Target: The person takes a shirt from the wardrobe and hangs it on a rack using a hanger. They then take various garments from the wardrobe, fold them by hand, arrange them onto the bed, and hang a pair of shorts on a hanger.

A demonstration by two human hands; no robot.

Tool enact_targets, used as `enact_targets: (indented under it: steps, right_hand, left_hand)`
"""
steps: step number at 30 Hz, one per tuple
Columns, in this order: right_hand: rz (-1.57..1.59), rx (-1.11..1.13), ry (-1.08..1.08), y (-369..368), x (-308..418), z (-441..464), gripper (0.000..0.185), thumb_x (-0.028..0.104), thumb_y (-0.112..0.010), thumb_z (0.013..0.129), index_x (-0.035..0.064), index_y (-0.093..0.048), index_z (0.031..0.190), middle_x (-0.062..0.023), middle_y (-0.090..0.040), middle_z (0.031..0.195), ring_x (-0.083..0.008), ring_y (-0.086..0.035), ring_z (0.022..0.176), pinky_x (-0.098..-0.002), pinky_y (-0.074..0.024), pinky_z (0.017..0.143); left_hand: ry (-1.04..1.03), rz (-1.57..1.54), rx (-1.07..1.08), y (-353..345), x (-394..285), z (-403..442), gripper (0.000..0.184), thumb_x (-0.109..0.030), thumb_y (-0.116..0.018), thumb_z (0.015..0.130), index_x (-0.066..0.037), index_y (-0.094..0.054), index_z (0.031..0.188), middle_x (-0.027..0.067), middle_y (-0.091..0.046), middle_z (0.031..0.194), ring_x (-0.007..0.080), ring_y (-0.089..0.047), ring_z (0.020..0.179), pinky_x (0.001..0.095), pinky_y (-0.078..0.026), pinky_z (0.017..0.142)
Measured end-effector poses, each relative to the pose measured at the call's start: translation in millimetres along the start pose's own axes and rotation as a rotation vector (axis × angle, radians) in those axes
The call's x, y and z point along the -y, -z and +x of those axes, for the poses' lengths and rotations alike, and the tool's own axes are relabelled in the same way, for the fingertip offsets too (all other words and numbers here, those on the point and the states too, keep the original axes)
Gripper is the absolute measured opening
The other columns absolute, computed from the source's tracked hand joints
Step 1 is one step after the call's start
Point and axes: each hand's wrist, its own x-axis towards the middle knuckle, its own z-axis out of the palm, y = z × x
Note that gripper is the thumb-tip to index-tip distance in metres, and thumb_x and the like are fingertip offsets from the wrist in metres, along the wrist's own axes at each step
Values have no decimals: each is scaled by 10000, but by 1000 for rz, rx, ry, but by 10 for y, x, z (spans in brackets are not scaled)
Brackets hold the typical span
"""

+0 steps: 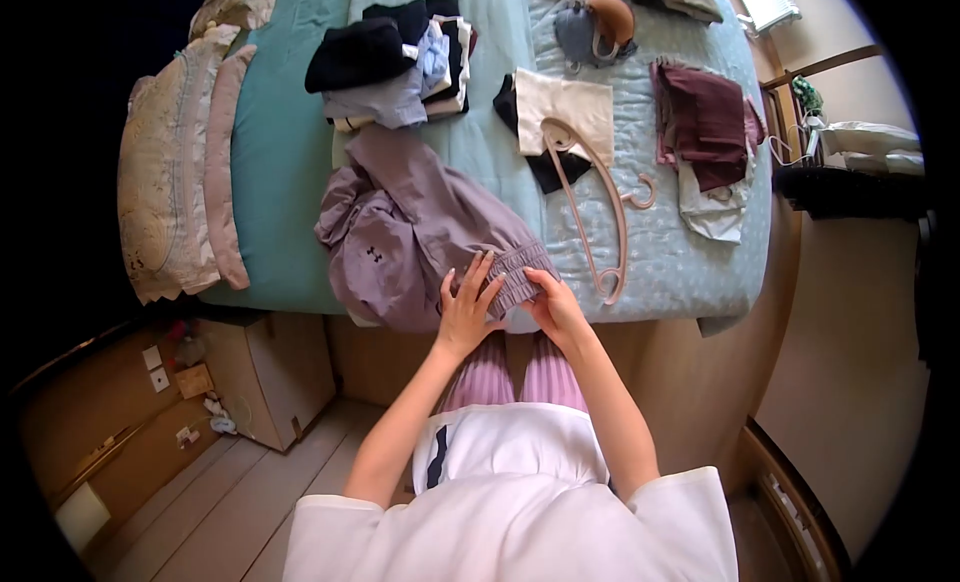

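Note:
A mauve garment with a small dark logo lies crumpled at the bed's near edge, its gathered elastic end toward me. My left hand rests on this elastic part from the left, fingers spread over the fabric. At the right side of the same elastic end, my right hand pinches the edge between thumb and fingers. Just right of it lies a pink plastic hanger, its hook pointing right and its top end over a cream folded cloth.
Dark and light folded clothes are stacked at the back left. A maroon pile lies at the right, a brown and grey item at the back. Pillows line the left side. A wooden cabinet stands below left.

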Motion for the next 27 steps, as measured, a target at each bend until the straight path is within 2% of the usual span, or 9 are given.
enact_targets:
  steps: [1,6,10,12,14,16,19,24,27]
  right_hand:
    - [58,14,-1,-80,103,-110,188,116,-553,847,2,-576,994,-69,-619,943,-173,-609,864,-357,-517,771]
    - [-8,151,111,-94,784,-615,235,128,-511,874,8,-546,1073,-77,-616,1009,-176,-612,888,-372,-515,819]
    - [-349,254,169,463,1046,-224,418,169,-551,868,54,-433,1253,-87,-517,1201,-217,-516,1099,-360,-498,838]
    - [-904,22,567,510,948,-121,891,124,-770,679,111,-233,1390,-78,-315,1389,-247,-345,1257,-404,-407,933]
    - [-922,106,814,343,960,-158,939,103,-804,625,88,-248,1382,-79,-315,1396,-229,-333,1264,-400,-374,965]
    - [-850,230,879,412,883,-129,738,39,-783,638,36,-414,1277,-87,-478,1271,-185,-463,1152,-353,-426,910]
    - [-624,129,653,351,966,-229,293,-45,-736,669,-16,-619,936,-35,-659,860,-100,-606,787,-251,-508,731]
    - [-478,200,662,460,1299,-589,313,-94,-691,676,-12,-611,967,-36,-649,894,-118,-606,806,-266,-497,752]
    - [-355,285,704,614,1486,-672,365,-66,-643,745,-7,-546,1093,-63,-608,1037,-138,-572,933,-294,-457,839]
  left_hand:
    - [-10,68,-245,61,-118,150,657,-148,-673,670,-130,-412,1273,90,-414,1355,248,-388,1257,491,-267,981]
    - [-48,-269,-499,772,-569,908,431,5,-580,618,-77,-584,1041,115,-616,1070,307,-575,1014,377,-434,825]
    - [118,-423,-199,658,-562,1133,322,18,-606,645,-41,-605,962,153,-628,927,334,-600,812,377,-470,702]
    - [422,-513,54,689,-626,1154,263,-70,-679,688,-25,-605,937,174,-621,881,329,-610,790,376,-478,691]
    - [405,-579,177,800,-743,1188,303,-103,-694,707,-27,-588,980,154,-623,866,293,-617,801,358,-477,710]
    - [407,-653,292,884,-869,1074,345,-136,-710,725,-28,-572,1023,135,-625,850,258,-624,812,340,-475,730]
    - [267,-193,-95,1100,-985,895,719,-96,-769,617,-84,-397,1232,147,-520,1162,312,-541,1033,378,-421,882]
    - [363,-372,-126,951,-897,695,614,14,-693,659,-70,-440,1212,116,-572,1013,282,-582,968,354,-439,836]
    - [28,-467,-206,1029,-932,905,498,12,-709,643,-33,-550,1112,112,-588,1018,247,-568,967,323,-430,819]
